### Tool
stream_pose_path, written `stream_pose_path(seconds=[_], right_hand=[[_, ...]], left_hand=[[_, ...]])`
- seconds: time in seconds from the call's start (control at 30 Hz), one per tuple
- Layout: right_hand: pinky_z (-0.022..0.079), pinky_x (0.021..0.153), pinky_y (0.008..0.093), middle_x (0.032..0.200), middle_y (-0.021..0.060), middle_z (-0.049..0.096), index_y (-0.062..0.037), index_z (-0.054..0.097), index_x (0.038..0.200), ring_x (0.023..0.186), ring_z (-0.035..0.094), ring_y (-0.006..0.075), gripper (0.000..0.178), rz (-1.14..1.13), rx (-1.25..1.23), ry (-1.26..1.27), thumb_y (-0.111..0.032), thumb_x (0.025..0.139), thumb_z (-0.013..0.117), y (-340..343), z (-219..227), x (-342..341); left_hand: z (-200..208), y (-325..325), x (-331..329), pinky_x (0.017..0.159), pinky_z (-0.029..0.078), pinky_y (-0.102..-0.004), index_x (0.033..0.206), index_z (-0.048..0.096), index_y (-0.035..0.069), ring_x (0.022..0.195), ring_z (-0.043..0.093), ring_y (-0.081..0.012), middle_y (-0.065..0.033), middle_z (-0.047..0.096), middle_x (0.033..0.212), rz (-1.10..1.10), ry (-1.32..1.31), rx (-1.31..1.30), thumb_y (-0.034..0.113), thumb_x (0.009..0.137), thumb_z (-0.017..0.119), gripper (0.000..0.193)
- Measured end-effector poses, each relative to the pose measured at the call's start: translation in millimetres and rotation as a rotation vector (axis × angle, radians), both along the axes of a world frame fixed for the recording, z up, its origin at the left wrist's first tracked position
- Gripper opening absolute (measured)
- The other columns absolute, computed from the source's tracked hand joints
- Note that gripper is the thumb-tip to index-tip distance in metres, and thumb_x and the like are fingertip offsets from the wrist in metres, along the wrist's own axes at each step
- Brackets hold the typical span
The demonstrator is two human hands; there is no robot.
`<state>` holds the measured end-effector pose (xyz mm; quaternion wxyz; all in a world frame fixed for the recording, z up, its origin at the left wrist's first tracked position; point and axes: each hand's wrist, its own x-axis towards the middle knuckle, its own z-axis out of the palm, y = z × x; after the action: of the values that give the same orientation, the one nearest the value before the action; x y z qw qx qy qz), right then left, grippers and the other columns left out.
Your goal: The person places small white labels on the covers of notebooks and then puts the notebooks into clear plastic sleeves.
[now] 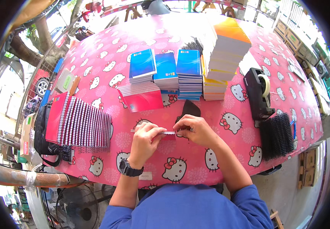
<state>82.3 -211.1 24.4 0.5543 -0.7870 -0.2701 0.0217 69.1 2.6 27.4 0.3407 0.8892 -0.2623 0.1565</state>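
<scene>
Near the front of the table my left hand (146, 136) pinches a thin notebook (168, 133), held almost edge-on, so mainly its pale edge and a bit of red cover show. My right hand (195, 130) is closed at the notebook's right end, fingers bent over what looks like dark spiral wire. How far the wire sits in the holes is hidden by the fingers. Just beyond my right hand lies a black flat object (189, 109). A pile of red notebooks (144, 100) lies past my left hand, its top cover facing up.
At the left, a long row of red spiral notebooks (82, 122) leans beside a black bag (42, 128). Blue notebook stacks (189, 63) and a tall orange-topped stack (231, 30) stand beyond. On the right are a tape dispenser (257, 93) and a bundle of black coils (275, 136).
</scene>
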Motion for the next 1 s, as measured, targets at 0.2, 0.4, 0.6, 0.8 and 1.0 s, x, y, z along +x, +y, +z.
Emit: stream_pose_path(seconds=[0.2,0.4,0.6,0.8,1.0], right_hand=[[0.049,0.07,0.0356,0.085,0.0106,0.061,-0.0008,0.063,0.09,0.081,0.06,0.0265,0.013,-0.004,-0.02,-0.179,0.002,0.078,0.062,-1,0,-4],[0.051,0.07,0.0352,0.089,0.0122,0.061,-0.007,0.05,0.126,0.079,0.062,0.0275,0.049,-0.116,-0.186,-0.204,-0.005,0.08,0.064,6,9,-16],[0.051,0.069,0.035,0.097,0.0122,0.062,-0.0116,0.046,0.132,0.077,0.062,0.0272,0.053,0.041,-0.223,0.02,-0.004,0.082,0.062,1,7,-16],[0.04,0.097,0.0423,0.13,0.017,0.048,-0.0084,0.048,0.127,0.121,0.042,0.0352,0.054,-0.211,-0.397,-0.264,-0.022,0.079,0.068,-29,7,3],[0.035,0.102,0.0496,0.14,0.0213,0.032,-0.0158,0.047,0.128,0.123,0.035,0.0435,0.074,-0.162,-0.733,-0.178,-0.036,0.064,0.078,-34,-33,23]], left_hand=[[-2,-2,2,0.074,0.04,-0.0336,0.088,0.069,0.011,0.08,0.058,-0.0206,-0.0028,0.062,0.079,-0.009,-0.048,-0.017,0.006,0.068,0.073,0.021],[6,-5,-6,0.075,0.04,-0.0354,0.09,0.067,0.011,0.082,0.058,-0.0228,-0.0036,0.062,0.082,0.024,-0.06,0.083,0.008,0.067,0.073,0.024],[-5,-12,-11,0.08,0.039,-0.036,0.089,0.059,0.01,0.083,0.058,-0.0229,-0.0034,0.063,0.088,-0.114,-0.05,0.032,0.018,0.069,0.074,0.026],[-6,-8,-19,0.077,0.038,-0.0333,0.086,0.061,0.011,0.078,0.058,-0.0186,0.0005,0.064,0.08,-0.145,-0.061,0.058,0.021,0.077,0.068,0.015],[-2,-2,-22,0.095,0.031,-0.0387,0.087,0.061,0.014,0.085,0.06,-0.0158,0.0026,0.066,0.088,-0.194,0.012,-0.004,0.026,0.081,0.066,0.014]])
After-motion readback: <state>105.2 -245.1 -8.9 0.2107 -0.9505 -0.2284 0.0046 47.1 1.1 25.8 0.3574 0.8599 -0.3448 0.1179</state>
